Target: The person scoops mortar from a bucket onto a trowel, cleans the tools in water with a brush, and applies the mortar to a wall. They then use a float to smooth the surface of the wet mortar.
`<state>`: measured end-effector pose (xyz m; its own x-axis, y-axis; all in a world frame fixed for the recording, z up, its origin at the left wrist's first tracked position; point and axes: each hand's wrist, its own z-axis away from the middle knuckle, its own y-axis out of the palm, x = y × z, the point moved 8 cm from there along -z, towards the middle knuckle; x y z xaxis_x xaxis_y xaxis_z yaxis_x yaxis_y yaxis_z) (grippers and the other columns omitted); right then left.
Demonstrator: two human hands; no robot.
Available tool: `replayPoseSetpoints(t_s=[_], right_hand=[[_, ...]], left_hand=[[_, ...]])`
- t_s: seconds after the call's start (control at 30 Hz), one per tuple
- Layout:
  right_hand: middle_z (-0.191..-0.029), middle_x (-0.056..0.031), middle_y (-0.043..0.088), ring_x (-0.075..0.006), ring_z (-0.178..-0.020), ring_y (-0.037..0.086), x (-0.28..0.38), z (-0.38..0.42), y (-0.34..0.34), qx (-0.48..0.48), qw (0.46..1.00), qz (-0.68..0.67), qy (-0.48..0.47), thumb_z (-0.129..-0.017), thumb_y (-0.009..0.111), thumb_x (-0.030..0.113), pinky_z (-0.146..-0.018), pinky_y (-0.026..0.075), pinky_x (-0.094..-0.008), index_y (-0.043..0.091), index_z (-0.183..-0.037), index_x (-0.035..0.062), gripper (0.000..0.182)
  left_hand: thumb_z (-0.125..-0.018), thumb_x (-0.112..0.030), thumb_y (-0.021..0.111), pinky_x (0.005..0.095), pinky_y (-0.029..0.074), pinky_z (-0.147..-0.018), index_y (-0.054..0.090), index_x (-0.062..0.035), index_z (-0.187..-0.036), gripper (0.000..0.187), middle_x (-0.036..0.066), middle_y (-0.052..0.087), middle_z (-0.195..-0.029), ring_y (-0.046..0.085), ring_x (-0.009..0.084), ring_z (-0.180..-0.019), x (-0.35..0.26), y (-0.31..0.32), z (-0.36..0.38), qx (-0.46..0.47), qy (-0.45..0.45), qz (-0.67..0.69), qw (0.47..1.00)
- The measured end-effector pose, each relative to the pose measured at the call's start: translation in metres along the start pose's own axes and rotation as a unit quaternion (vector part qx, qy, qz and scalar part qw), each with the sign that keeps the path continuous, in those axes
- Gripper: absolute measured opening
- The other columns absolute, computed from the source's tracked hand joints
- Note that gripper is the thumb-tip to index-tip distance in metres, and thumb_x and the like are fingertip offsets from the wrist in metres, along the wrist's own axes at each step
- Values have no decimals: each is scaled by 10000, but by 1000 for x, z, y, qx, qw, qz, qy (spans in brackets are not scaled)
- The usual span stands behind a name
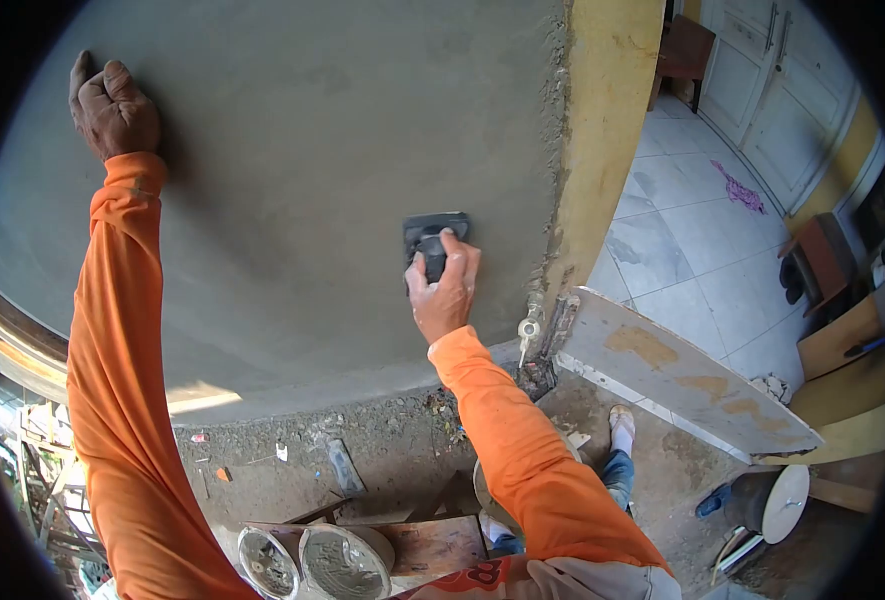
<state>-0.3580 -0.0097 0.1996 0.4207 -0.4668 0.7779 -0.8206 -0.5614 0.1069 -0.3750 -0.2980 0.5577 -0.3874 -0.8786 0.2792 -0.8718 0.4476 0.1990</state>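
Note:
My right hand [446, 285] grips a black plastering float [436, 222] by its handle. The float's face lies against the grey, freshly plastered wall [312, 150], near its right border. Higher up at the far left, my left hand [117, 115] rests at the same wall with its fingers curled in; nothing shows in it. Both arms wear orange sleeves. Below the wall, two buckets stand side by side: a smaller one [265, 562] and a larger one [345, 566] with grey mortar inside.
A wooden plank [437, 545] lies beside the buckets. At the wall's lower right corner a tap [529, 328] sticks out, next to a leaning stained board [682, 370]. My foot [621, 425] is on the ground. Beyond is a tiled floor [702, 230] with chairs and white doors [772, 90].

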Motion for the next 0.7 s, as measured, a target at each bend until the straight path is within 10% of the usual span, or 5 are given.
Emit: replayPoseSetpoints(t_s=[0.23,0.47,0.57,0.63,0.7], right_hand=[[-1063,-185,496,-333,-927,556,-35,-82,-39,-144,966,-151,156,-804,619,4,-786,479,-400,497,-1220,8,433],[-1032,-186,479,-355,-921,551,39,11,13,100,988,-6,-114,-793,662,64,-802,479,-413,550,-1210,96,434],[-1071,-205,470,-351,-900,564,8,-74,-39,-133,983,-14,123,-826,610,42,-765,485,-421,504,-1210,65,399],[-1073,-204,464,-336,-928,551,23,-81,-23,-131,989,25,59,-813,624,45,-759,481,-421,515,-1211,66,413],[-1066,-191,467,-326,-953,532,48,-49,6,-51,994,46,-90,-795,638,39,-768,475,-424,531,-1211,70,431]], left_hand=[[-959,-426,452,419,335,-1021,567,-52,-719,459,107,479,-1374,424,310,-1241,3,2,3,12,18,-63,998],[-919,-329,561,409,333,-1024,572,-46,-880,286,135,502,-1337,461,320,-1206,3,-1,2,-11,15,-39,999],[-918,-341,554,409,324,-1030,580,-48,-896,294,126,501,-1340,457,315,-1213,6,-1,3,-17,18,-55,998],[-917,-351,549,409,317,-1034,584,-48,-905,305,121,500,-1343,454,313,-1217,-12,-11,-4,-20,14,-57,998],[-994,-148,240,412,151,-1178,237,41,-1415,461,229,198,-1497,206,332,-1396,-10,2,0,283,-294,-21,912]])
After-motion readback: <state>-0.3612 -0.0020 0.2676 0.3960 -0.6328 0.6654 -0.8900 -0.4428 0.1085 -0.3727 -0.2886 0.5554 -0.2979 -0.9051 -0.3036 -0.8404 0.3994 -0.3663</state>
